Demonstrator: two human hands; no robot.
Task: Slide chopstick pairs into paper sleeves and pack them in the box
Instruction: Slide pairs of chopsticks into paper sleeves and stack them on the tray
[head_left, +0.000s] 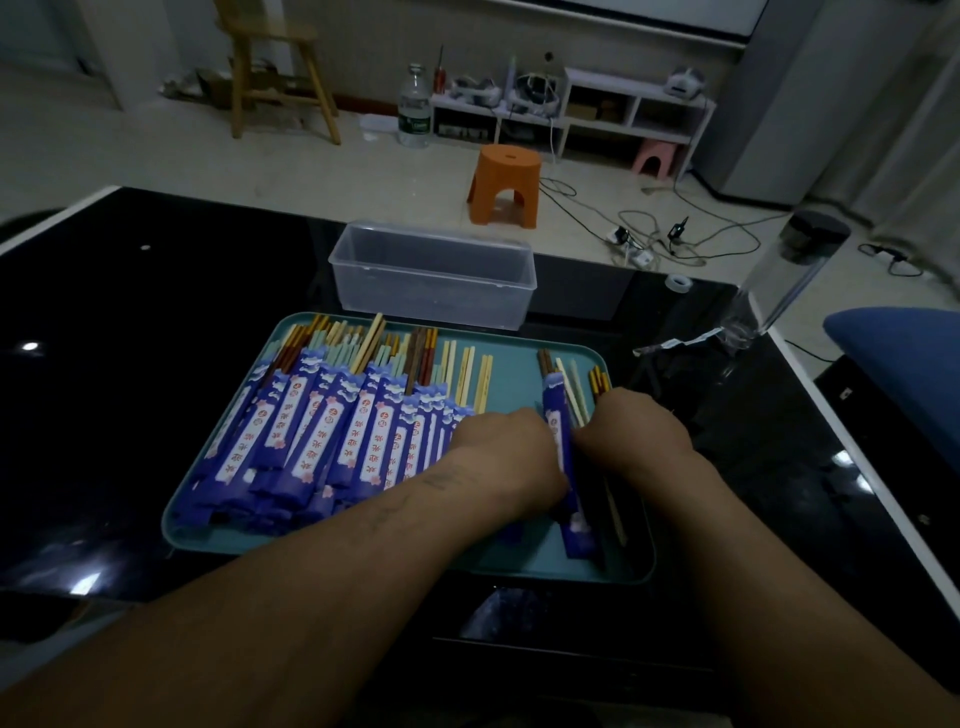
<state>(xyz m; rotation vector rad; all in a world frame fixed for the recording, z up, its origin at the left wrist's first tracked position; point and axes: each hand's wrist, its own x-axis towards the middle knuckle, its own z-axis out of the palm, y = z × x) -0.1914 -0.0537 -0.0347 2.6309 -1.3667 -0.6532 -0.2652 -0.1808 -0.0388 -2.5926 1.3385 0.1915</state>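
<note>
Chopstick pairs in blue paper sleeves (332, 441) are heaped on the left of a teal tray (517, 374), with bare chopsticks (464, 371) laid just to their right. One sleeve (555, 402), with brown tips showing at its far end, is gripped by the left hand (506, 447) over the tray's right part. The right hand (636, 431) is curled down over loose chopsticks (574, 387) beside that sleeve; whether they are pinched cannot be told. A clear box (431, 280) is set just beyond the tray on the black table (156, 312).
</note>
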